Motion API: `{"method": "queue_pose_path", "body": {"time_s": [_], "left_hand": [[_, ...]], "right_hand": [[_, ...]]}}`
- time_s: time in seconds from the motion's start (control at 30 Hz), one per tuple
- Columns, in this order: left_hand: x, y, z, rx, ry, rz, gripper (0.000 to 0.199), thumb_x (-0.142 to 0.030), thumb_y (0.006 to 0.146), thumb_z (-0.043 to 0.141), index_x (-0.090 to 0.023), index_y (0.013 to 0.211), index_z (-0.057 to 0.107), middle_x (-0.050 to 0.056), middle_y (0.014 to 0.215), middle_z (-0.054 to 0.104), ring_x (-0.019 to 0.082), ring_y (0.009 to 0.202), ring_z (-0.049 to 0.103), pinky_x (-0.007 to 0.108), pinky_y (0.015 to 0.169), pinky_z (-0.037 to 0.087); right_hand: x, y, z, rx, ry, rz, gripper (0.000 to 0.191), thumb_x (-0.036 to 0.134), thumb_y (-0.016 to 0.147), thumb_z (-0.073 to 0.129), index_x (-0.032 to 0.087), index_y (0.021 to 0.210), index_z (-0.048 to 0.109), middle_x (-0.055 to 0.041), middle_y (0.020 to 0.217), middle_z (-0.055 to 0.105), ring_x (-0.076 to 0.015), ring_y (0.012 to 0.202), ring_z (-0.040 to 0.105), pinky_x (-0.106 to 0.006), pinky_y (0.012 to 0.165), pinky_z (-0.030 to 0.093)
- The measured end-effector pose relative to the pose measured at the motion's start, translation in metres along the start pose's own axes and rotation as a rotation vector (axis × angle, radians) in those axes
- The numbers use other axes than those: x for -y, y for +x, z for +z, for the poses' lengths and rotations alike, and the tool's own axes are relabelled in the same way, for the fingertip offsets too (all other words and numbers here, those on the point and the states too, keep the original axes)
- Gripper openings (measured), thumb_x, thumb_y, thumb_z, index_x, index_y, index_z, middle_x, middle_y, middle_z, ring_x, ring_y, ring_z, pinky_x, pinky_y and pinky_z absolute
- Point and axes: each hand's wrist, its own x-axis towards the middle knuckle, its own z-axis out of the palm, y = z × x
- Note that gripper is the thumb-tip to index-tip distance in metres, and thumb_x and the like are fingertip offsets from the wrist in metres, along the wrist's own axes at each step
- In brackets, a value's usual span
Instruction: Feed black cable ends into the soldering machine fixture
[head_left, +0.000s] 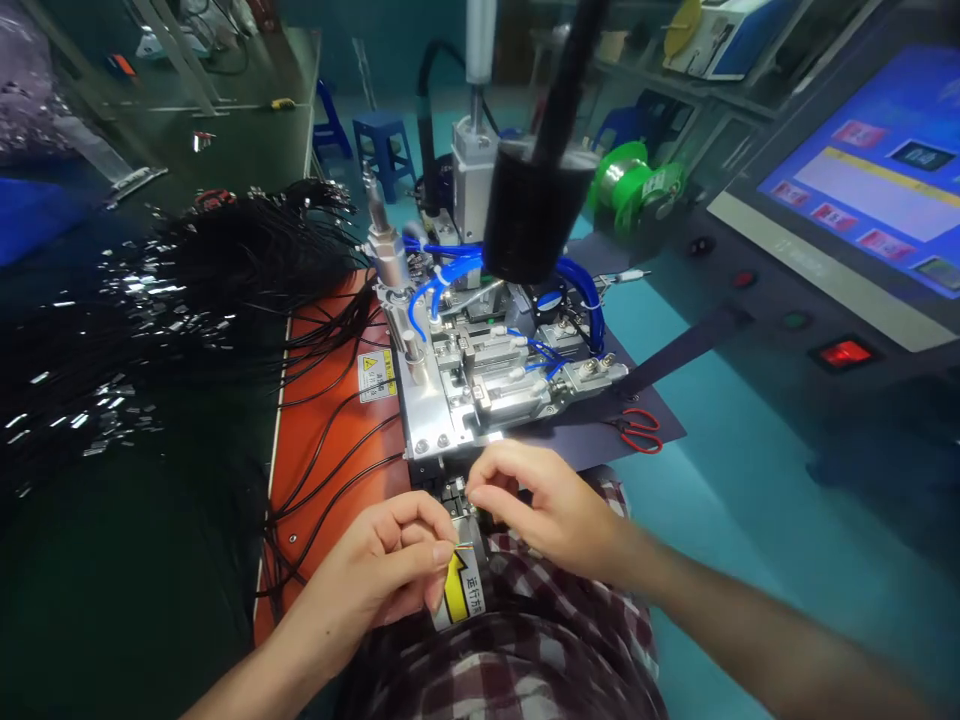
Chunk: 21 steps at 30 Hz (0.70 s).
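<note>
My left hand [409,550] is closed in a pinch, and the thin coloured wires [465,546] stick out past its fingertips. Behind those fingers lies a label with a yellow arrow [456,588]. My right hand [544,500] is also closed, thumb and forefinger together beside a small black fixture [452,497] at the machine's front. What the right fingertips hold, if anything, is too small to make out. Just beyond both hands stands a metal machine [495,370] with blue air tubes [457,272].
A large bundle of black cables [247,240] lies at the left, its strands running over the orange table [330,440]. Red-handled scissors [639,430] rest right of the machine. A green spool [637,188] stands behind; a control screen [877,170] rises at right.
</note>
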Motion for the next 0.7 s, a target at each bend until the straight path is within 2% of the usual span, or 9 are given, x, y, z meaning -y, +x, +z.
{"method": "queue_pose_path", "body": {"time_s": [0.1, 0.17, 0.37, 0.6, 0.7], "left_hand": [[0.004, 0.003, 0.000, -0.006, -0.113, 0.045, 0.012, -0.027, 0.083, 0.059, -0.016, 0.083, 0.053, -0.003, 0.051, 0.057, 0.002, 0.035, 0.023, 0.018, 0.037, 0.013], [0.006, 0.004, 0.000, -0.002, -0.148, 0.065, 0.011, -0.026, 0.084, 0.059, -0.016, 0.083, 0.053, -0.004, 0.051, 0.057, 0.002, 0.035, 0.024, 0.018, 0.037, 0.014], [0.007, 0.004, -0.002, 0.000, -0.157, 0.095, 0.010, -0.026, 0.086, 0.056, -0.017, 0.087, 0.052, -0.002, 0.057, 0.059, 0.002, 0.036, 0.023, 0.017, 0.036, 0.014], [0.009, 0.003, -0.002, 0.029, -0.151, 0.114, 0.008, -0.026, 0.089, 0.052, -0.019, 0.090, 0.049, -0.003, 0.058, 0.059, 0.002, 0.036, 0.024, 0.018, 0.037, 0.014], [0.009, 0.003, -0.001, 0.040, -0.142, 0.119, 0.007, -0.025, 0.089, 0.051, -0.019, 0.090, 0.049, -0.003, 0.057, 0.058, 0.002, 0.035, 0.024, 0.018, 0.038, 0.014]], "right_hand": [[-0.011, -0.012, 0.019, -0.016, 0.381, 0.277, 0.015, 0.027, 0.087, 0.053, 0.016, 0.078, 0.058, 0.0017, 0.068, 0.054, -0.0099, 0.057, 0.050, -0.023, 0.054, 0.040], [-0.015, -0.016, 0.030, 0.003, 0.574, 0.358, 0.016, 0.029, 0.085, 0.057, 0.015, 0.077, 0.058, 0.0028, 0.064, 0.051, -0.0085, 0.053, 0.048, -0.022, 0.052, 0.039], [-0.018, -0.016, 0.045, -0.051, 0.866, 0.377, 0.023, 0.035, 0.078, 0.065, 0.014, 0.076, 0.059, 0.0036, 0.062, 0.052, -0.0061, 0.050, 0.046, -0.020, 0.052, 0.037], [-0.022, -0.014, 0.045, -0.007, 0.949, 0.414, 0.027, 0.040, 0.078, 0.065, 0.014, 0.077, 0.058, 0.0053, 0.059, 0.052, -0.0031, 0.039, 0.044, -0.017, 0.040, 0.028], [-0.023, -0.013, 0.046, 0.008, 0.955, 0.411, 0.029, 0.041, 0.076, 0.067, 0.013, 0.075, 0.058, 0.0055, 0.058, 0.052, -0.0029, 0.038, 0.043, -0.017, 0.039, 0.028]]}}
